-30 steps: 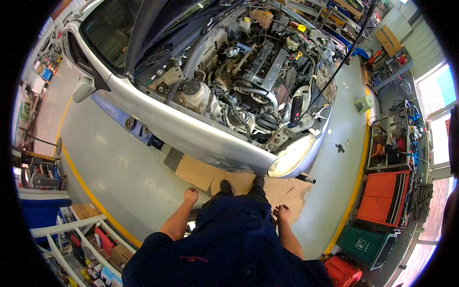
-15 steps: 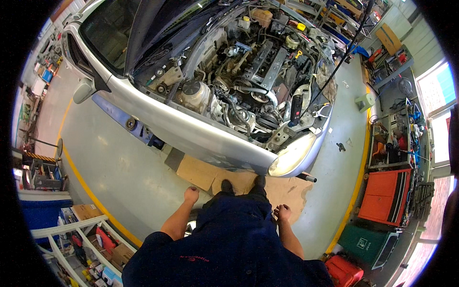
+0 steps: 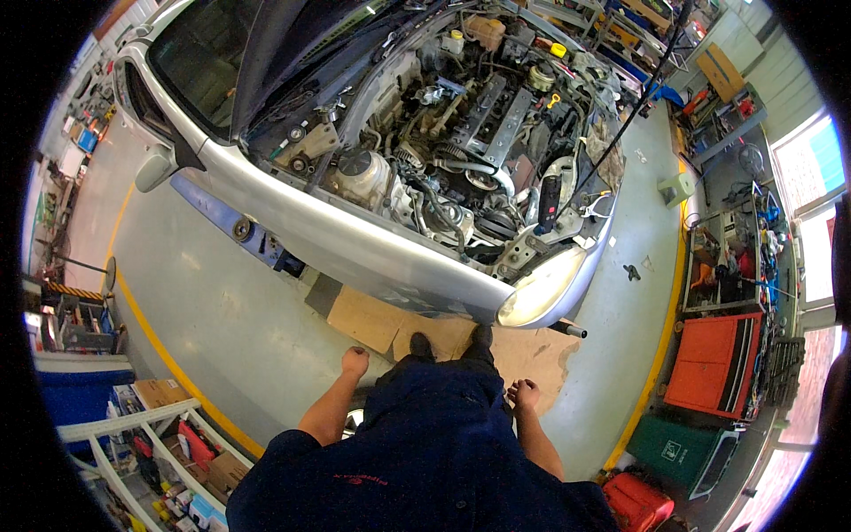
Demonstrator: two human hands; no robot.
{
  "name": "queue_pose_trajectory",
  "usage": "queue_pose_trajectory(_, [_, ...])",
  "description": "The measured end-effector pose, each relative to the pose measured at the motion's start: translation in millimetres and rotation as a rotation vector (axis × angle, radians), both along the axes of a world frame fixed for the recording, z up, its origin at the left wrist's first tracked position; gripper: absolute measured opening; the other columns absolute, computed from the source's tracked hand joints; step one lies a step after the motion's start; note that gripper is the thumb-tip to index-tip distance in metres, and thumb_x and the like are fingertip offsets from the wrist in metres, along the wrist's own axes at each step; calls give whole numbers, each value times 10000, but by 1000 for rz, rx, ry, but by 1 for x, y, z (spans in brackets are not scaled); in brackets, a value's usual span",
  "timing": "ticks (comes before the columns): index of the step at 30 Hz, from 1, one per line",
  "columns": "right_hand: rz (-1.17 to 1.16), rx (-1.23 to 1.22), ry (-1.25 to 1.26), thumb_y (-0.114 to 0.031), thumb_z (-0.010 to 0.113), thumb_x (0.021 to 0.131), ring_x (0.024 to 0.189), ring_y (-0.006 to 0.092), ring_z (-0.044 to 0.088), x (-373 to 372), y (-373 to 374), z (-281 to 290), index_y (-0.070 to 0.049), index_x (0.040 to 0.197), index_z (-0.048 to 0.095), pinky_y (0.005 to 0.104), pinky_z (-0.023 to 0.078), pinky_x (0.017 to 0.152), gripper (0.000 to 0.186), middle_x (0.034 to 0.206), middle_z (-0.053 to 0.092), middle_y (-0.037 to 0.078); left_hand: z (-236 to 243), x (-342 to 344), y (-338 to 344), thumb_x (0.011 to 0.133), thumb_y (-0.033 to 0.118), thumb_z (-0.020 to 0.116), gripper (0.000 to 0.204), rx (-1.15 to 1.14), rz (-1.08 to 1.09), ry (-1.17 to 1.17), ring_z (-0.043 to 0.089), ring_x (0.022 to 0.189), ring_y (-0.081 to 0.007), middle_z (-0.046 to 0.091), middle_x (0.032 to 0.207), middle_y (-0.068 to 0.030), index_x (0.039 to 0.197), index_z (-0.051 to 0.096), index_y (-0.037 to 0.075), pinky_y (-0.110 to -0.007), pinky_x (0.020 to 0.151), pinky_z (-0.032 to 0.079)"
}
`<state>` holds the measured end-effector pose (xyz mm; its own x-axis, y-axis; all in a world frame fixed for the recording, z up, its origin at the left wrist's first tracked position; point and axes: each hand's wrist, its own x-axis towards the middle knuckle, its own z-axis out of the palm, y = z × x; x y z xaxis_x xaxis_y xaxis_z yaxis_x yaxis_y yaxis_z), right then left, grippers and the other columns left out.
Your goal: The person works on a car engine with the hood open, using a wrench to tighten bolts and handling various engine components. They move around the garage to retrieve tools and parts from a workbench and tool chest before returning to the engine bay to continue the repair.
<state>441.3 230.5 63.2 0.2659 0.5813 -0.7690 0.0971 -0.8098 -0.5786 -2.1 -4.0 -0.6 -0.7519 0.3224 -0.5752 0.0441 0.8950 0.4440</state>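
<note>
My left hand (image 3: 355,362) hangs beside my left leg with fingers curled; anything inside is hidden. My right hand (image 3: 523,395) hangs at my right side, also curled, its contents too small to make out. Neither touches the silver car (image 3: 390,275) in front of me. The hood (image 3: 292,62) is raised on a black prop, exposing the engine (image 3: 487,124) with hoses, pulleys and a yellow dipstick handle. Small tools and loose parts lie along the edges of the bay. The headlight (image 3: 539,288) faces me. Both my shoes stand on cardboard (image 3: 532,350) on the floor.
At right stand a red tool chest (image 3: 714,363), a cluttered metal cart (image 3: 727,257), a green bin (image 3: 669,452) and a red case (image 3: 636,501). A green stool (image 3: 675,191) is near the car's front. Lower left, a metal shelf (image 3: 133,426) holds boxes.
</note>
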Motion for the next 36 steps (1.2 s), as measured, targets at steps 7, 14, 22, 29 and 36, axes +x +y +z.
queue_pose_trajectory(7, [-9,6,25,-96,590,949,667,275,688,-1,2,0,21,1294,432,355,545,517,397,925,664,188,-2,-1,-2,789,275,666,324,3,-15,-1,681,1010,-346,725,1029,-181,1010,733,48,-414,906,529])
queue_pose_trajectory(14, [27,6,12,-100,576,950,700,276,693,1,2,1,15,1303,427,343,547,534,400,963,661,191,5,3,0,800,272,652,310,17,-31,28,680,1005,-348,724,1031,-183,998,736,50,-414,905,529])
queue_pose_trajectory(22, [20,-4,11,-104,573,954,701,279,695,-2,1,6,27,1298,423,339,546,531,398,959,659,192,1,2,-2,802,264,646,310,10,-11,8,678,1008,-350,723,1025,-190,1007,731,48,-419,907,526])
queue_pose_trajectory(29, [-1,11,18,-104,577,954,691,278,694,2,-1,-1,37,1282,434,340,547,527,385,951,657,192,8,3,2,797,262,653,308,18,-8,0,680,1001,-353,725,1019,-188,1009,731,53,-421,900,528])
queue_pose_trajectory(36, [-4,1,53,-105,590,950,681,292,695,6,-1,-6,30,1284,438,356,547,522,391,943,665,200,6,4,1,797,267,658,309,3,-14,16,683,990,-354,726,1010,-191,1003,730,50,-424,894,530])
